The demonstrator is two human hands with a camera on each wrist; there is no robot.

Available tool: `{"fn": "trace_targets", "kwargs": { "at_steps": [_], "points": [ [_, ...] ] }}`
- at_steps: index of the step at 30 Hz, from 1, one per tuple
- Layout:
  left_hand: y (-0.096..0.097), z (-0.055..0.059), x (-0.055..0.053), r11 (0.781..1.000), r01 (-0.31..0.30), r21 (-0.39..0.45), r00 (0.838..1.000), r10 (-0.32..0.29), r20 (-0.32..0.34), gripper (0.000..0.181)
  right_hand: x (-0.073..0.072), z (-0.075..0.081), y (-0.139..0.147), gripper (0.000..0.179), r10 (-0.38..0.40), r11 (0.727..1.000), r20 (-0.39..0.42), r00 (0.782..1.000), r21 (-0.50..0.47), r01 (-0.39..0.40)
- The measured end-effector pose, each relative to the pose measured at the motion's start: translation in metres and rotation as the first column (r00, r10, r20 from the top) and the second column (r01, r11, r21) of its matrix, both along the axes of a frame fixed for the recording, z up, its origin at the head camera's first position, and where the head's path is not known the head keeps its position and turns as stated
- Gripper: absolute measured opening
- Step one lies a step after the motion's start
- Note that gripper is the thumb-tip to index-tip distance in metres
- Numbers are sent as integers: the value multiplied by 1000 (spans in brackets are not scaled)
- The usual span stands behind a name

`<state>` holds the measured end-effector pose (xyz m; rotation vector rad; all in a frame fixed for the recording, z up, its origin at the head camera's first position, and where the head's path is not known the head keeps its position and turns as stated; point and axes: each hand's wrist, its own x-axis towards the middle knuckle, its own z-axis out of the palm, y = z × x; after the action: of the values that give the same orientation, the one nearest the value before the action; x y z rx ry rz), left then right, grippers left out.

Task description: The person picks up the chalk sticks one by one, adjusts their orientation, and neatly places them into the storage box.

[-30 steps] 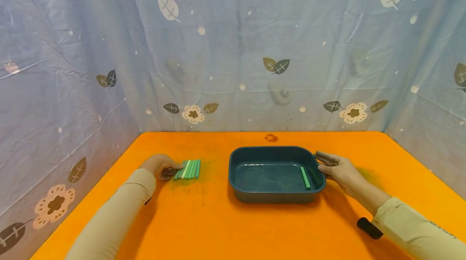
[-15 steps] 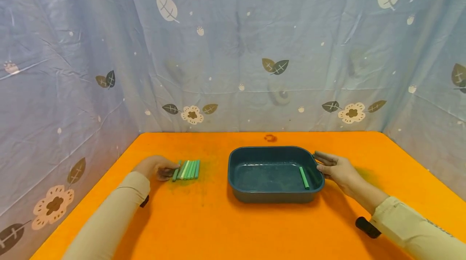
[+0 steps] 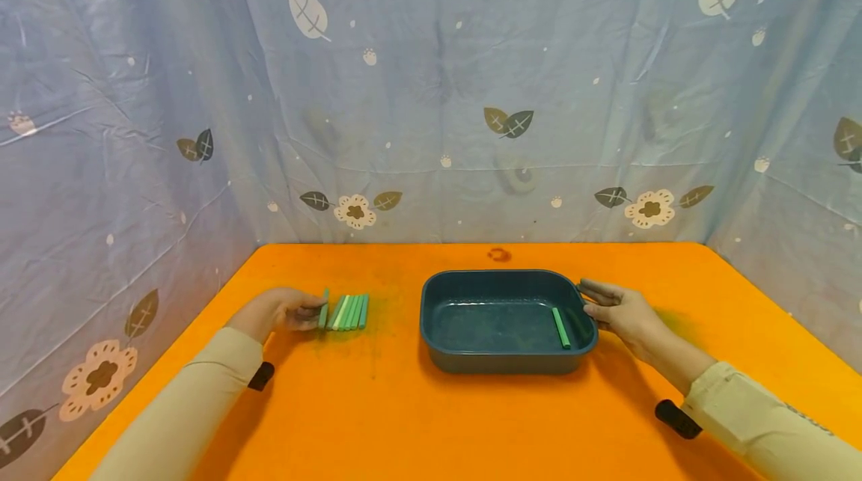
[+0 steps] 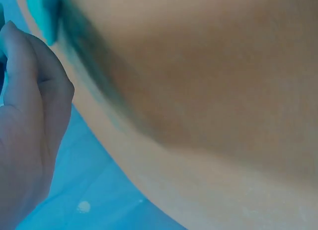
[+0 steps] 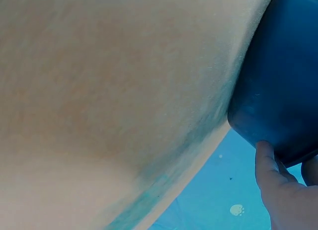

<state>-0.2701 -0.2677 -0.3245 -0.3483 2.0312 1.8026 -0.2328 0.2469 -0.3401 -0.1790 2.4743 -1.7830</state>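
My left hand (image 3: 289, 309) pinches a green chalk stick (image 3: 324, 310) at its left side, standing a little apart from a row of chalk sticks (image 3: 352, 313). The row is mostly green, with one paler yellow-green stick among them. A blurred blue-green chalk end (image 4: 44, 14) appears beyond the fingers in the left wrist view; which stick it is I cannot tell. On the right, my right hand (image 3: 626, 315) holds the right end of a dark blue-green plastic bin (image 3: 508, 363), one finger against its outer wall and the thumb at the rim. One green chalk stick (image 3: 561, 328) lies inside the bin.
The orange tabletop (image 3: 377, 421) carries greenish chalk dust around the row and to the right of the bin. A reddish mark (image 3: 500, 254) lies near the back edge. Blue patterned curtains (image 3: 417, 92) enclose the back and both sides.
My left hand has drawn back leftward, pulling the leftmost chalk stick away from the row and tilting it more upright. My right hand and the bin stay nearly where they were.
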Motion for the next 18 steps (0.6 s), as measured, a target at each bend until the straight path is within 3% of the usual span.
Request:
{"fn": "trace_targets", "kwargs": {
  "at_steps": [7,14,18],
  "points": [
    [3,7,2,999,33,-3,999,-33,-28,19,0,1,0,57,0,1000,0,1000,4,0],
    [10,11,3,999,0,40,999,2,-46,27,0,1,1,56,5,1000,0,1000,7,-5],
    [14,12,4,999,21,50,998,-18,-55,34,0,1,1,57,3,1000,2,1000,0,-3]
  ]
}}
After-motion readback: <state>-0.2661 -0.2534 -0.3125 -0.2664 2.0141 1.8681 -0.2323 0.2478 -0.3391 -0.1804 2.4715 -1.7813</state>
